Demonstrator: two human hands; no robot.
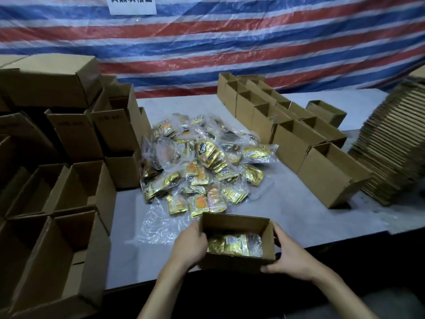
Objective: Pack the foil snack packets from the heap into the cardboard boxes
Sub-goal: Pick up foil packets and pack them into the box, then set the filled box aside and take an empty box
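Cardboard box (234,223) at the desk (299,203) edge holds gold foil packets (232,245); left grip (190,245) and right grip (292,256) clasp its sides, fingers curled.

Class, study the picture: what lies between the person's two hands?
In the head view, an open cardboard box lies between the left hand and the right hand, both holding its side walls; foil packets lie inside.

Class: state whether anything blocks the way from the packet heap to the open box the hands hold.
Nothing visible does: the heap lies just beyond the box, whose top is open.
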